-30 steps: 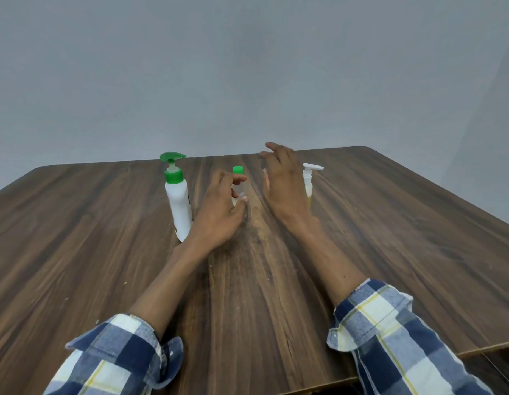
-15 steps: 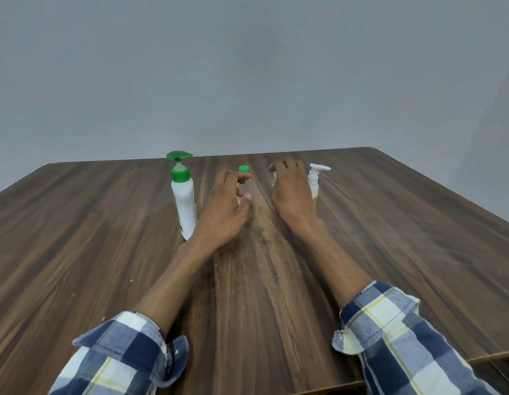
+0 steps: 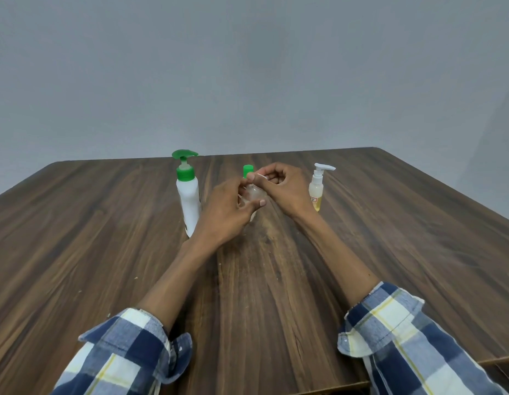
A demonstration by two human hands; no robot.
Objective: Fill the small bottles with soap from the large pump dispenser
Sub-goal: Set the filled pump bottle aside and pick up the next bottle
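1. Gripping a small clear bottle (image 3: 254, 195) with curled fingers, the left hand (image 3: 224, 215) holds it just above the wooden table (image 3: 76, 238), near the table's middle; thumb and fingertips wrap the bottle's lower body, so only its rounded upper part shows between the two hands.
2. The right hand (image 3: 284, 189) closes in from the 3 o'clock side of that bottle, its thumb and forefinger pinching a small white cap (image 3: 260, 175) at the bottle's top, at 12 o'clock from the left hand's hold.
3. Whether the cap is seated on the neck or lifted clear of it cannot be told.
4. A second small bottle, seen only by its green cap (image 3: 247, 171), stands just behind the hands, at 12 o'clock from the held bottle, its body hidden by the fingers.
5. The large white pump dispenser (image 3: 188, 203) with a green pump head stands upright at 9 o'clock from the left hand, near it, with its base hidden behind the left wrist.
6. A smaller clear pump bottle (image 3: 317, 192) holding yellowish liquid, with a white pump, stands at 3 o'clock, just beside the right wrist.
7. Blue, white and yellow checked sleeves (image 3: 404, 337) are rolled back on both forearms, at 6 o'clock.
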